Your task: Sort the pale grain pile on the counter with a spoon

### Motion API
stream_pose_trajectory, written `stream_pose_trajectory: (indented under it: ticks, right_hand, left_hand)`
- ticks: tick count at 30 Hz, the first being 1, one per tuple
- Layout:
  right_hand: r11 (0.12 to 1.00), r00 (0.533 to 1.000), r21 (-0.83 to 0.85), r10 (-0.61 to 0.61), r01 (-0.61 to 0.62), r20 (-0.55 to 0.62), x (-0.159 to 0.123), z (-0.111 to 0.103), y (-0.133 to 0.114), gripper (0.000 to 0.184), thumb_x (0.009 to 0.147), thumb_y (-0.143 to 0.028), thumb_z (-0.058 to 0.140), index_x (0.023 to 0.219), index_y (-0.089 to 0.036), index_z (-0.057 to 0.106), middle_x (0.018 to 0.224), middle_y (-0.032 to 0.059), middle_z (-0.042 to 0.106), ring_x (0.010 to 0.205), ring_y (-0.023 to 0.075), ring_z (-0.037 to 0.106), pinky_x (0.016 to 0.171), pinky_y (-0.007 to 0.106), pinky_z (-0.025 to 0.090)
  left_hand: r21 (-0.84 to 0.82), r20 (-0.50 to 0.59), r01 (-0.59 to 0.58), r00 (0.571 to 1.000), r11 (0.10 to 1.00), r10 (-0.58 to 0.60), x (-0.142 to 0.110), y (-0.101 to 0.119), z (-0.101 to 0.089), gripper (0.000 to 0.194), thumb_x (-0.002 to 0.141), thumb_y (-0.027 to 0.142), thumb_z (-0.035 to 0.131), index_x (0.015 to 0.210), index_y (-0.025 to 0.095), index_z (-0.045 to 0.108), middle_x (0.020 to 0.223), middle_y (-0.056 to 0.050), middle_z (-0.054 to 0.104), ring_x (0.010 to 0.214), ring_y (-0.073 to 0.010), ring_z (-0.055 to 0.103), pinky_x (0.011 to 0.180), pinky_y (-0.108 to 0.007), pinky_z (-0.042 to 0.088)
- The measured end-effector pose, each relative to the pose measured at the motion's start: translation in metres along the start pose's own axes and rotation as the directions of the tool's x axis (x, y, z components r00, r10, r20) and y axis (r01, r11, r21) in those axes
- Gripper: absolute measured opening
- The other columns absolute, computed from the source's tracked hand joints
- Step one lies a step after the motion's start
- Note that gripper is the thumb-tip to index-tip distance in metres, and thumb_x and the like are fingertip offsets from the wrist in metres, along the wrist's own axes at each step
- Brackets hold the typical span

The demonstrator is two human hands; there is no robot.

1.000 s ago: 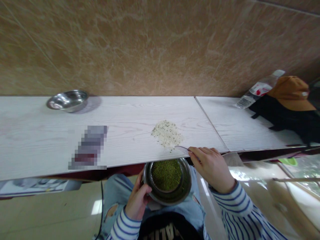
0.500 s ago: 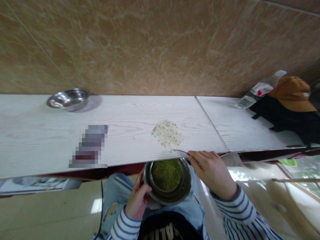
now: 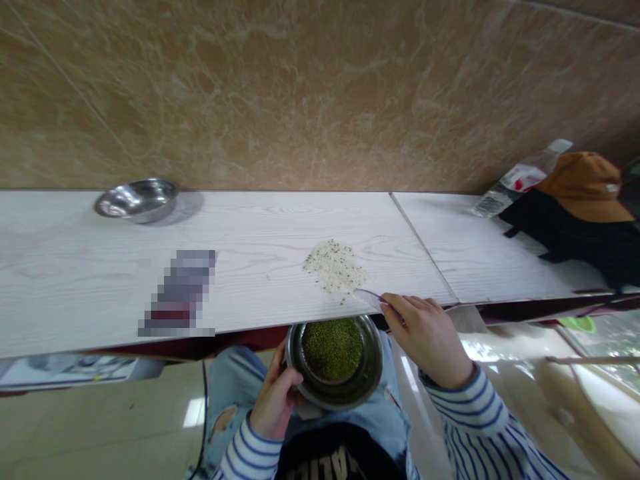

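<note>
My left hand [image 3: 277, 395] grips the left rim of a steel bowl [image 3: 373, 373], thumb over the edge. Small green beans [image 3: 333, 350] fill its middle. The bowl sits above my lap, just below the counter's front edge. In my right hand [image 3: 425, 337] is a slim, pale metal utensil [image 3: 369, 297], pinched between thumb and fingers; its exact kind is unclear. Its tip points left, at the lower right edge of a flat pile of white grains [image 3: 336, 268] speckled with dark green bits. A few specks lie just left of the tip.
The white wood-grain counter [image 3: 260, 233] runs along a brown marbled wall. On it stand an empty steel bowl [image 3: 137, 201] and a blurred-out flat object [image 3: 180, 293] at left. A plastic bottle [image 3: 523, 179] leans by an orange cap [image 3: 585, 185] and black cloth [image 3: 570, 237] at right.
The utensil tip dipped slightly toward the counter's front edge, then rose back toward the grains, a little further right. My left hand and the bowl of beans have hardly moved.
</note>
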State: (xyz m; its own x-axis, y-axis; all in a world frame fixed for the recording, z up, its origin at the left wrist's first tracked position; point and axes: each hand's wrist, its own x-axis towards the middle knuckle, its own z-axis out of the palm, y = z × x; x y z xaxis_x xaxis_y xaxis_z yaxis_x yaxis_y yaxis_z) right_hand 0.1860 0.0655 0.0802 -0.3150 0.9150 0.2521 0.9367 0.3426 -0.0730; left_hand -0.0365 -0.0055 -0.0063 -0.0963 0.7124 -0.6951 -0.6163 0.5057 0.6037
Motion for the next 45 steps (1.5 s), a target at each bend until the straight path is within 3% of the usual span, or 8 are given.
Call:
stream_pose_trajectory:
  ticks: [18, 26, 45]
  right_hand:
    - [1.0, 0.999, -0.017, -0.016, 0.016, 0.035, 0.003, -0.003, -0.004, 0.022, 0.091, -0.028, 0.039, 0.099, -0.023, 0.059, 0.08, 0.0013, 0.067, 0.074, 0.0153, 0.06, 0.069, 0.03, 0.034]
    - [0.997, 0.997, -0.047, -0.055, 0.058, 0.056, 0.007, -0.005, -0.007, 0.023, 0.091, -0.027, 0.04, 0.098, -0.024, 0.061, 0.072, 0.0004, 0.066, 0.072, 0.0146, 0.058, 0.067, 0.03, 0.032]
    - [0.999, 0.996, -0.016, -0.039, 0.04, 0.081, -0.003, -0.008, -0.006, 0.023, 0.091, -0.029, 0.04, 0.099, -0.025, 0.061, 0.078, 0.0001, 0.067, 0.075, 0.0143, 0.06, 0.07, 0.03, 0.034]
  left_hand:
    - [-0.038, 0.022, -0.022, 0.999, 0.999, 0.023, 0.001, 0.0, -0.001, 0.081, 0.052, 0.009, 0.055, 0.131, 0.027, 0.044, 0.099, -0.003, 0.063, 0.069, -0.0145, 0.05, 0.053, -0.025, 0.04]
    - [-0.04, 0.014, -0.039, 0.999, 0.998, 0.04, 0.0, 0.001, 0.0, 0.079, 0.053, 0.009, 0.054, 0.13, 0.025, 0.045, 0.092, -0.002, 0.063, 0.066, -0.0137, 0.047, 0.051, -0.024, 0.039]
    - [-0.037, 0.024, -0.029, 0.999, 0.999, 0.03, 0.002, 0.002, -0.001, 0.081, 0.052, 0.009, 0.054, 0.131, 0.026, 0.043, 0.091, -0.001, 0.061, 0.066, -0.0138, 0.045, 0.05, -0.024, 0.039]
